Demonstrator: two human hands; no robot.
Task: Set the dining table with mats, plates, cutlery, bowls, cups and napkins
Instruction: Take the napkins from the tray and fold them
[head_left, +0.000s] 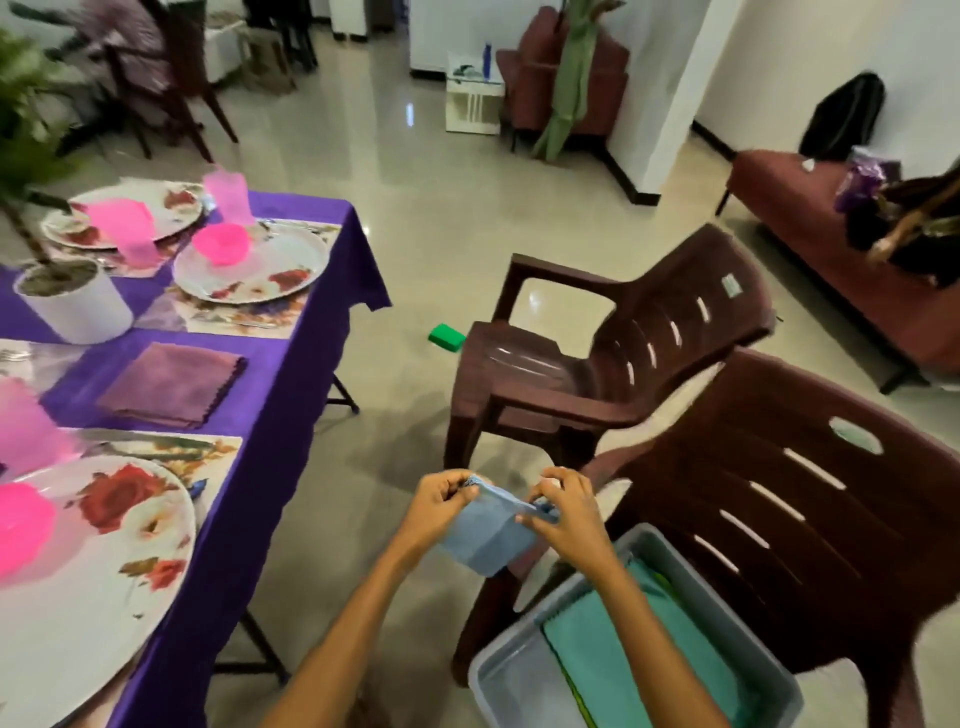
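Blue folded cloth napkin (488, 540): I am pinching its top corners, left hand (441, 506) and right hand (563, 506); edges need aligning before laying it on the purple-clothed table (291, 364).

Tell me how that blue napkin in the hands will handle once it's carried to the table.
Probably floppy: the blue napkin sags below where the left hand and right hand pinch it. Likely light, since fingertips alone hold it. Being cloth, it shouldn't roll or break.

Open floor (415, 415) between surface (291, 364) and chairs (597, 364); green block (447, 338) on it; bin (649, 675) beside near chair.
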